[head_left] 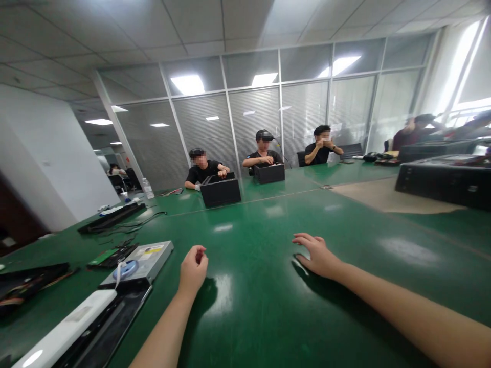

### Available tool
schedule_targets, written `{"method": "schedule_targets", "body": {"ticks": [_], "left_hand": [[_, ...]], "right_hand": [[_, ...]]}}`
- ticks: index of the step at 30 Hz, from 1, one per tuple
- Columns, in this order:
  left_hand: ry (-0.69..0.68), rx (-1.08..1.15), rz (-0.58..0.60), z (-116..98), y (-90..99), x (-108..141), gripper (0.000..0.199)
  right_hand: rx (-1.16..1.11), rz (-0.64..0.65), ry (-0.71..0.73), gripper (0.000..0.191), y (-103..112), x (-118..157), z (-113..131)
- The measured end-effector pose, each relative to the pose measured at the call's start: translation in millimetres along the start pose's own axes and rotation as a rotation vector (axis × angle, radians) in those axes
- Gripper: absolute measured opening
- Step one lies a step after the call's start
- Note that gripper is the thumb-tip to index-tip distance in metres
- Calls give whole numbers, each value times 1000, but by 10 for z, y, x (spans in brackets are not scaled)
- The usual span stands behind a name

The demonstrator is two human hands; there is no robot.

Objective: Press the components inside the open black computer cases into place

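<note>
My left hand (194, 271) is over the green table, its fingers loosely curled in and no object visible in them. Closest to it, on its left, lies a silver optical drive (160, 254) with a label on top. A blue ring-shaped thing (126, 270) sits on the drive, beside a white strap. My right hand (318, 256) is farther right with fingers spread and the thumb low near the tabletop. It holds nothing, and only bare table surface (249, 276) and reflections lie between the hands.
At left are a long white device (71, 329) on a black panel, a green circuit board (105, 258), dark parts and cables (148, 220). Across the table, people handle black computer cases (221, 193). Another black case (441, 183) stands at right near a brown sheet (376, 196).
</note>
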State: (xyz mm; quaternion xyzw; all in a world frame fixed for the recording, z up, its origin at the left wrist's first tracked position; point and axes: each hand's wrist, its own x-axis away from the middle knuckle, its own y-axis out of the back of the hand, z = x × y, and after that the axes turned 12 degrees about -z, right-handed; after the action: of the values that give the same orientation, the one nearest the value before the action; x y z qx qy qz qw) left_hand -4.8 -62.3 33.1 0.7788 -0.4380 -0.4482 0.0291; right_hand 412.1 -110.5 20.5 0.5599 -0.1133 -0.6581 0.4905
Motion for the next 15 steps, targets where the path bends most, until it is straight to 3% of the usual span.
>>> {"method": "schedule_targets", "body": {"ticks": [3,7,15], "left_hand": [[-61,8,92,-179,-24,80,17],[-81,15,135,-292,-57,147,18],[-67,-34,121,-33,-113,98,22]], "right_hand": [[-51,-139,-42,36,107,-81,-168],[-112,-162,-75,36,143,-101,-277],[-154,-156,-19,37,64,-71,-285]]}}
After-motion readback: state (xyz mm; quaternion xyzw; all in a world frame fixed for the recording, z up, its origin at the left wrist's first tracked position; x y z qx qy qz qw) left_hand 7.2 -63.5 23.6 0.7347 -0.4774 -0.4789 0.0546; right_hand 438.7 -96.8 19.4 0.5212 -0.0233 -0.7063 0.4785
